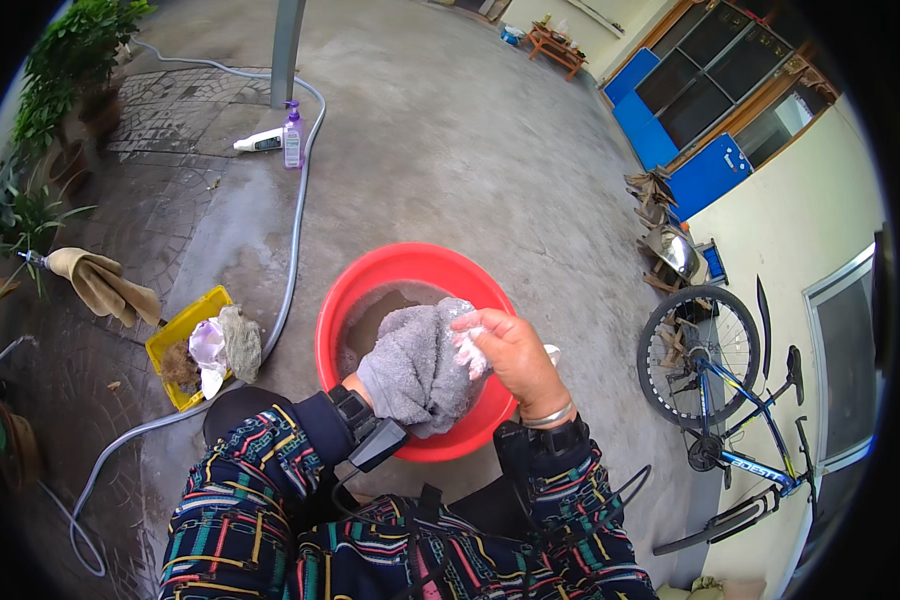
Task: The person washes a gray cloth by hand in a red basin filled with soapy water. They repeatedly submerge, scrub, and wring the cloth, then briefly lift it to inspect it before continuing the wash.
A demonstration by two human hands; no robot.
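Observation:
A grey terry towel (420, 364) is bunched up over the red plastic basin (427, 260), held up on my left hand. Only the wrist of my left hand (358, 388) shows; the cloth hides the fingers. My right hand (523, 361) is at the towel's right side, above the basin's rim, thumb and fingers bent in towards the cloth. White lather (471, 352) coats its fingertips. A small white thing (553, 353) shows behind that hand, too covered to identify. Cloudy water with suds (360, 324) lies in the basin.
Left of the basin, a yellow plastic basket (157, 349) holds cloths and a brown scrubber. A grey hose (298, 247) curves past it. A purple pump bottle (292, 139) and a white bottle (259, 141) are near a metal post (285, 56). A bicycle (742, 450) is at right.

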